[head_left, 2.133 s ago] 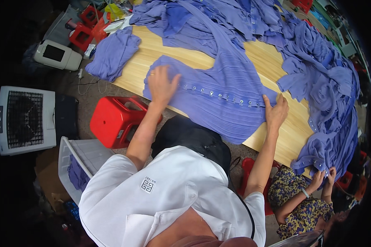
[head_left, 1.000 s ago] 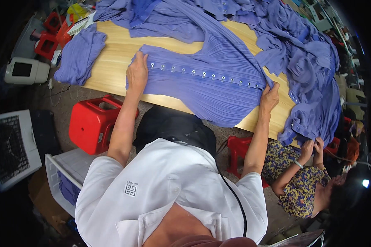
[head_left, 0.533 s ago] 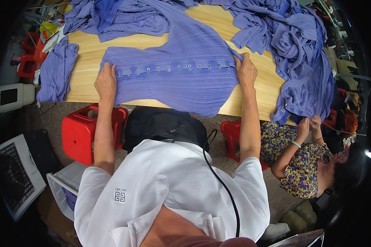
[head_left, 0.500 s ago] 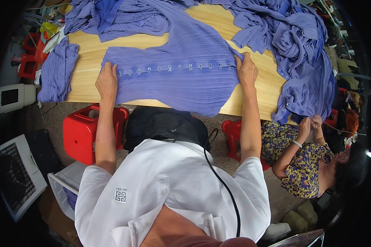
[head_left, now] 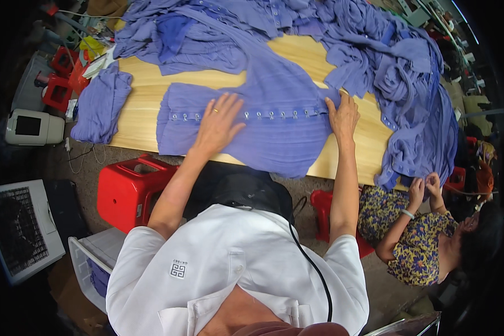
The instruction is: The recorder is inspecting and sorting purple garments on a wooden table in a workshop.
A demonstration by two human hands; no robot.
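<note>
The left hand [head_left: 218, 127], spread open and gripping nothing, is palm-down over a ribbed purple fabric garment [head_left: 280, 140] extending to either side beneath it on a pale wooden table [head_left: 145, 120]. The right hand [head_left: 344, 116], fingers slightly bent, touches the garment's end; I cannot tell whether it pinches cloth.

Open worktop [head_left: 143, 109] separates the folded garment [head_left: 102, 103] at its left edge from the spread garment [head_left: 280, 143], while heaped garments [head_left: 411, 92] block its far and right edges.

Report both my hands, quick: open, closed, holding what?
Left hand: open, fingers spread over the purple pleated garment, holding nothing.
Right hand: at the garment's right end; whether it grips cannot be told.
</note>
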